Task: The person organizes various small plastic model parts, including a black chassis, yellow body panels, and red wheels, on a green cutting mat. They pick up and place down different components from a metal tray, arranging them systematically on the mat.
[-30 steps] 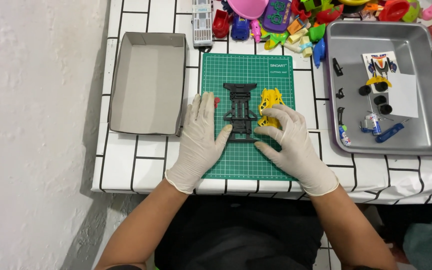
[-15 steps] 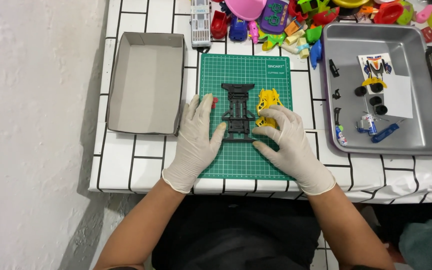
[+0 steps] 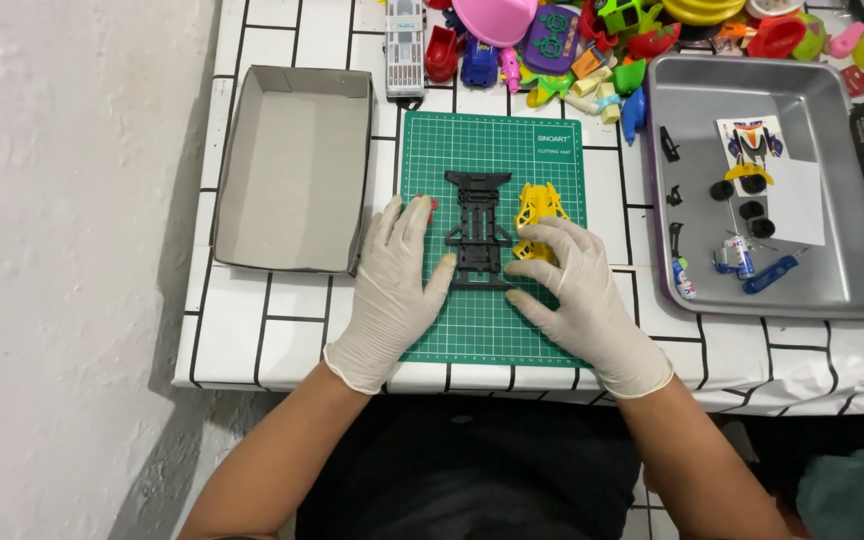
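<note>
Nothing moved: black chassis (image 3: 479,229) btwn 2 hands' fingers (image 3: 531,268).

A white-tiled table (image 3: 282,330) with dark grout lines carries everything; directly on it lie a green cutting mat (image 3: 492,320), an open grey cardboard box (image 3: 292,170) to the mat's left, a metal tray (image 3: 802,290) to its right, and a heap of colourful plastic toys (image 3: 592,40) along the far edge.

bright, even light, soft shadows, sharp focus; the far corners perhaps slightly bent.
</note>
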